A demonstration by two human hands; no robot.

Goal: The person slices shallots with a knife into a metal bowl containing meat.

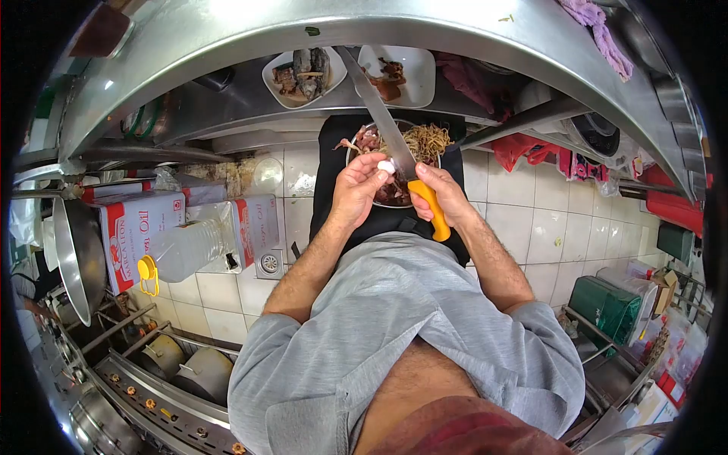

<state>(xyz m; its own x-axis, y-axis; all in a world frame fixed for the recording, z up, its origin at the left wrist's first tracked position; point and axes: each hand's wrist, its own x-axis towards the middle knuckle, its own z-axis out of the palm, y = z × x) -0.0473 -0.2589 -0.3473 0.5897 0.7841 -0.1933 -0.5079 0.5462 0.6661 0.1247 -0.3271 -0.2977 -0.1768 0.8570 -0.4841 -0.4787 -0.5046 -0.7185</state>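
Note:
My left hand point(358, 186) pinches a small white piece point(387, 167), which looks like a garlic clove, between thumb and fingertips. My right hand point(444, 196) grips the yellow handle of a long knife point(381, 114), its blade slanting up and away to the left. The blade passes close beside the white piece; whether they touch I cannot tell. Below both hands is a round metal bowl point(349, 157), partly hidden by the hands and blade. In it lie raw meat pieces point(368, 139) and a heap of thin yellowish strands point(426, 142).
A metal shelf edge point(334, 30) arches in front. Under it stand a white dish point(268, 76) with dark chunks and a white plate point(422, 82) with brown pieces. Left are cartons point(144, 235), a plastic jug point(186, 248) and a wok point(76, 262); a green box point(604, 307) is right.

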